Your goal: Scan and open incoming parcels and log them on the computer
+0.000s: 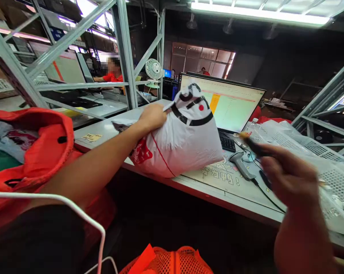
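Note:
A stuffed white plastic bag (186,144) with black and red print leans on the desk's front edge. My left hand (153,117) is closed on the bag's upper left side, bunching the plastic. Raised over the right part of the desk, my right hand (288,171) is closed around a slim dark-handled tool (256,146) with a yellowish end. Motion blurs this tool, so I cannot tell its exact kind. Below it on the desk lies a grey handheld scanner (243,167) with a cable. The bag hides part of the monitor (240,106) behind it.
A red sack (57,133) holding bagged items stands at the left. A black keyboard (227,142) sits under the monitor. White perforated baskets (332,167) and clear plastic fill the right side. Metal frames (123,53) flank the desk. Another person (113,72) sits beyond the left frame.

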A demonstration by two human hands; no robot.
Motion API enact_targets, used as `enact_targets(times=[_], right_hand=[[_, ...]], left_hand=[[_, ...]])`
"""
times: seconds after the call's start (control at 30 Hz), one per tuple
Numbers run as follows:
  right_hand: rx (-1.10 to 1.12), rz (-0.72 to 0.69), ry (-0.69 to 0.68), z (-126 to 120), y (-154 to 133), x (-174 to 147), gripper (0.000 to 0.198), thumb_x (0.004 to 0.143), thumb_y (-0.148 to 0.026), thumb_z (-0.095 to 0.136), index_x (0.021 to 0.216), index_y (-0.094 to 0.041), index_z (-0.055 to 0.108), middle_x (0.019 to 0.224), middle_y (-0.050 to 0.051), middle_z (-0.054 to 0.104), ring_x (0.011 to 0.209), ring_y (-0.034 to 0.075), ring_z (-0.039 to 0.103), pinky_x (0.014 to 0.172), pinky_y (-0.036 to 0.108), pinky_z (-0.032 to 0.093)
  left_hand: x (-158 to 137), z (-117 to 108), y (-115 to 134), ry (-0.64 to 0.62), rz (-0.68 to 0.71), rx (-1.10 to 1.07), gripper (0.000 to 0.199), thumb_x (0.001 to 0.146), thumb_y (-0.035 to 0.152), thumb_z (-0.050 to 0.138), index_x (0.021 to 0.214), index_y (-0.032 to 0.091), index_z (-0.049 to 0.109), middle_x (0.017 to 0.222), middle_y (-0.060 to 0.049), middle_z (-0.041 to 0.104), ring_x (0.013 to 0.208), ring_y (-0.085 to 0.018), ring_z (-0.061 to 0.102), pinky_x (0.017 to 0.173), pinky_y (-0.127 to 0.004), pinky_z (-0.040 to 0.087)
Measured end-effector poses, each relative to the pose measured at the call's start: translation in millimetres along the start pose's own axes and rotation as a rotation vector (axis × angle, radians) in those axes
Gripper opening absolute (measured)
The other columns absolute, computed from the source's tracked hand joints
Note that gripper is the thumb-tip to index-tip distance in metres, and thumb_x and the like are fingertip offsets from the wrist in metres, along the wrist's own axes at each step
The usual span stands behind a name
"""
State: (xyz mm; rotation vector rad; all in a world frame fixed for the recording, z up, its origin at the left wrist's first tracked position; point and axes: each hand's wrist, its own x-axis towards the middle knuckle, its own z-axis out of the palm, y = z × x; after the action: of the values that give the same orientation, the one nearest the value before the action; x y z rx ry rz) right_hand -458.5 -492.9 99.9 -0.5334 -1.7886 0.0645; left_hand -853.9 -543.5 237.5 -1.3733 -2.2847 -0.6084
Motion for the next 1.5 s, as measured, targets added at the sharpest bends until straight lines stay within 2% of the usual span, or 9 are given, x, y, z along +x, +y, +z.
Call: enact_targets(times=[0.1,0.23,0.53,0.7,0.9,0.97,1.17,1.33,1.5], right_hand=[[0.011,-0.276,-0.441,55.1,-57.1,12.1,0.033,0.108,-0.038,0.061,0.134,-0.027,0.079,0.102,0.006,0.076,0.075,0.015,0.068,0.067,0.030,0.050],[-0.160,-0.411,-0.645,122.8,-72.7,9.9,0.039,0.111,-0.041,0.055,0.141,-0.029,0.076,0.107,0.008,0.075,0.076,0.016,0.067,0.065,0.030,0.044],[-0.674,0.210,-0.357,28.1,118.2,-12.8,0.048,0.105,-0.051,0.051,0.134,-0.027,0.080,0.112,0.012,0.076,0.086,0.027,0.070,0.069,0.037,0.050],[-0.617,0.298,-0.474,50.5,148.9,-61.7,0.053,0.107,-0.053,0.045,0.141,-0.025,0.076,0.118,0.014,0.075,0.094,0.029,0.071,0.076,0.040,0.055],[-0.624,0.305,-0.609,94.4,156.0,-85.2,0.047,0.105,-0.040,0.051,0.137,-0.015,0.075,0.121,0.022,0.073,0.110,0.036,0.070,0.094,0.052,0.058],[-0.571,0.269,-0.558,99.7,148.8,-75.5,0.047,0.104,-0.038,0.051,0.137,-0.014,0.074,0.125,0.023,0.073,0.115,0.037,0.069,0.102,0.056,0.056],[-0.054,-0.003,-0.530,171.8,56.9,-8.4,0.046,0.107,-0.040,0.051,0.140,-0.016,0.071,0.142,0.018,0.070,0.134,0.032,0.063,0.121,0.051,0.047],[0.035,-0.109,-0.805,254.9,-14.5,6.9,0.049,0.105,-0.028,0.055,0.150,-0.010,0.064,0.152,0.019,0.065,0.140,0.032,0.058,0.124,0.049,0.042],[-0.004,-0.070,-0.735,271.5,-14.0,-25.5,0.043,0.108,-0.029,0.051,0.146,-0.014,0.065,0.150,0.018,0.065,0.140,0.034,0.055,0.121,0.051,0.040]], left_hand=[[5.5,14.4,24.2,-0.069,0.051,0.011,0.044,0.107,0.042,0.053,0.135,0.021,0.079,0.132,-0.017,0.077,0.122,-0.036,0.071,0.103,-0.039,0.054],[4.9,21.3,38.9,-0.133,0.161,0.046,0.045,0.106,0.040,0.053,0.138,0.019,0.077,0.131,-0.020,0.077,0.120,-0.036,0.072,0.099,-0.039,0.054],[30.8,51.5,-11.7,-0.387,0.262,0.159,0.045,0.105,0.041,0.051,0.131,0.018,0.081,0.116,-0.013,0.082,0.107,-0.026,0.073,0.091,-0.028,0.051],[47.0,94.4,-26.3,-0.477,0.197,0.140,0.050,0.102,0.046,0.053,0.133,0.017,0.079,0.114,-0.012,0.082,0.108,-0.028,0.074,0.094,-0.028,0.052],[21.8,109.6,-19.9,0.007,0.182,0.159,0.054,0.106,0.042,0.051,0.146,0.011,0.067,0.148,-0.025,0.065,0.142,-0.039,0.056,0.120,-0.047,0.040],[10.6,106.6,-22.0,-0.024,0.282,0.209,0.055,0.104,0.047,0.057,0.148,0.016,0.066,0.152,-0.021,0.064,0.145,-0.039,0.052,0.123,-0.049,0.036],[-4.5,114.8,-39.5,-0.625,0.285,0.268,0.074,0.093,0.058,0.068,0.156,0.021,0.063,0.154,-0.018,0.066,0.135,-0.037,0.065,0.110,-0.040,0.050],[-12.1,111.6,-34.2,-0.694,0.344,0.318,0.073,0.091,0.058,0.069,0.152,0.017,0.066,0.144,-0.020,0.073,0.127,-0.035,0.071,0.100,-0.035,0.054],[-20.4,118.9,-18.0,-0.648,0.371,0.369,0.055,0.092,0.050,0.072,0.137,0.018,0.077,0.134,-0.021,0.077,0.122,-0.037,0.073,0.098,-0.038,0.055]])
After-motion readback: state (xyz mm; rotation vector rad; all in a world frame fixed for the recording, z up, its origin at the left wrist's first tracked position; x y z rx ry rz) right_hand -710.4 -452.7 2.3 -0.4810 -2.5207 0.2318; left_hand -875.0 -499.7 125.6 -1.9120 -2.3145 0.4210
